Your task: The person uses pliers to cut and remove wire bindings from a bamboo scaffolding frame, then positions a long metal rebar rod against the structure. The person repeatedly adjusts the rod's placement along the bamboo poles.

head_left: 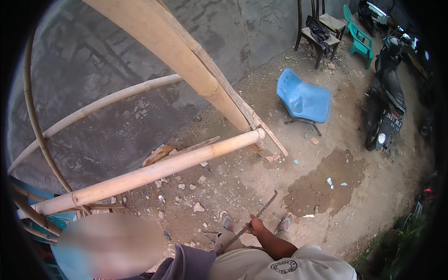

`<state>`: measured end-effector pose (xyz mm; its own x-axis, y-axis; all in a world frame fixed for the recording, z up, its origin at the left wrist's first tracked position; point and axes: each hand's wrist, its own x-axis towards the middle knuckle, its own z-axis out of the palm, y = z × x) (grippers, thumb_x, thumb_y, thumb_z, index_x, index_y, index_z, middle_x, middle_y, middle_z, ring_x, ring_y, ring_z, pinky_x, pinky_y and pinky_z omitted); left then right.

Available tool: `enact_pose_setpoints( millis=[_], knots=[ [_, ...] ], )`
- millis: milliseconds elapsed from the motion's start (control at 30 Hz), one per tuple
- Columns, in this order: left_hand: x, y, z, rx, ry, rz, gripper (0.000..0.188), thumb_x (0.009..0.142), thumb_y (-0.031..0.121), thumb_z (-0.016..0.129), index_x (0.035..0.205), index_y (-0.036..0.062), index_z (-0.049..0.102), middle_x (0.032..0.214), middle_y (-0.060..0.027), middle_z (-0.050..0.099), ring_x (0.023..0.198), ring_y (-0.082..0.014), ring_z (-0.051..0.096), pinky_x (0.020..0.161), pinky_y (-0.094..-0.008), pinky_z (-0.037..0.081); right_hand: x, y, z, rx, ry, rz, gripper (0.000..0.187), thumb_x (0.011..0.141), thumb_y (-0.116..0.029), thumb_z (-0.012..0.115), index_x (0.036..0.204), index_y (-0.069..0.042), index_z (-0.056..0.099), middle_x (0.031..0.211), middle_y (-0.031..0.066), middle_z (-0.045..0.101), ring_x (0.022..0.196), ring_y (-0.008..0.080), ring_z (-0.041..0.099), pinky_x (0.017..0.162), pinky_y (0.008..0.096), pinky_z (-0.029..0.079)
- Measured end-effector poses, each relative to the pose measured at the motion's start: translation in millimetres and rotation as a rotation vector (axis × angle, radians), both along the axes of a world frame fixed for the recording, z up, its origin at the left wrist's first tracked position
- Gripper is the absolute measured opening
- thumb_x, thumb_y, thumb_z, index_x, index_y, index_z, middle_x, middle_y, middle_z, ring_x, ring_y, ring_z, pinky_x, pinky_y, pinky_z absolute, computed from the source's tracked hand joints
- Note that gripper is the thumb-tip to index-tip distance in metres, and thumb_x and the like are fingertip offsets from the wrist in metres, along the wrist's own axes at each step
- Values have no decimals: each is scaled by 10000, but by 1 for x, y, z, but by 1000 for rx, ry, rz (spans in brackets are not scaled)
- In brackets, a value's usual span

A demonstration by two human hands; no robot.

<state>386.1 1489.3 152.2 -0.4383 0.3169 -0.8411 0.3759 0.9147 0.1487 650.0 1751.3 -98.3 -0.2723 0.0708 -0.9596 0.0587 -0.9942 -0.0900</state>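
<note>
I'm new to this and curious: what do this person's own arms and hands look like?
The right hand is ungloved, and its forearm shows bare, without a sleeve. The shirt is pale, with a round dark emblem. The left hand is out of view.

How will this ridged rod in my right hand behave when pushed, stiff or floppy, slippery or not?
The rod is probably stiff, running nearly straight beyond the right hand. Its ridges should resist slipping, though the hooked tip might snag.

The right hand [253, 225] is curled closed, its bare forearm [279, 244] angled in from the lower right
</note>
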Motion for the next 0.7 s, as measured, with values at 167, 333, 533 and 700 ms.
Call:
enact_pose_setpoints(
  millis=[167, 333, 533, 700],
  knots=[
    [78, 76, 27, 223, 41, -456, 311, 931, 391, 691, 910, 90, 615, 606, -51, 530, 542, -238, 528, 517, -402, 388, 239, 176, 21, 268, -111, -653, 535, 969, -600, 574, 767, -112, 485, 656, 62, 500, 582, 236, 519, 575, 384, 486],
    [161, 230, 37, 572, -87, -796, 328, 922, 403, 688, 934, 81, 629, 620, -94, 576, 580, -302, 591, 562, -443, 438, 444, 360, 163, 588, 40, -1171, 488, 983, -610, 543, 783, -174, 449, 597, -58, 362, 442, 64, 314, 363, 199, 295],
    [242, 426, 50, 537, -247, -787, 372, 901, 447, 668, 997, 89, 650, 727, -185, 644, 763, -411, 658, 703, -503, 492, 490, 467, 392, 1235, 776, -959, 456, 1039, -492, 508, 816, -97, 449, 630, -29, 362, 483, 79, 311, 389, 234, 319],
    [295, 586, 47, 804, -411, -717, 395, 880, 480, 697, 887, 86, 671, 684, -170, 632, 703, -402, 647, 654, -486, 475, 453, 550, 529, 1470, 1024, -632, 402, 1084, -387, 451, 822, -85, 411, 664, -10, 342, 516, 100, 302, 448, 250, 349]
  ],
)
